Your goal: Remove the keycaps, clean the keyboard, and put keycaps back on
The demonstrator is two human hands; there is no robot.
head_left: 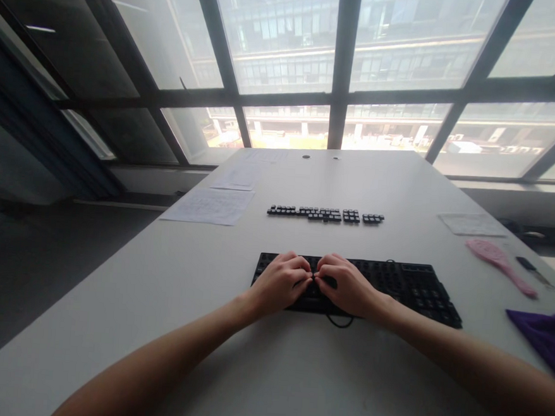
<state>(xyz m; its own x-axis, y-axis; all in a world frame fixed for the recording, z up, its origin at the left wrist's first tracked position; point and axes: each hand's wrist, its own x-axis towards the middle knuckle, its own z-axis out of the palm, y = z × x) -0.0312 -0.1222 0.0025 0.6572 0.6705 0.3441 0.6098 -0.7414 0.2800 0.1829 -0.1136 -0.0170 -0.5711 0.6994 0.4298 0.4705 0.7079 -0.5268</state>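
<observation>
A black keyboard (396, 281) lies flat on the white table, several of its keycaps off on the left and middle part. Over its left-centre part, my left hand (284, 279) and my right hand (343, 282) meet, fingertips almost touching. Both hands are closed in a pinch around what looks like one small black keycap (313, 276), mostly hidden by the fingers. Beyond the keyboard, loose black keycaps (324, 214) stand in neat rows, grouped in blocks. A loop of black cable (339, 325) sticks out at the keyboard's near edge.
Sheets of paper (211, 206) lie at the table's left. On the right are a clear flat bag (472, 225), a pink hairbrush (499, 265), a small dark-handled tool (532, 269) and a purple cloth (546, 338). Large windows rise behind the white table (379, 177).
</observation>
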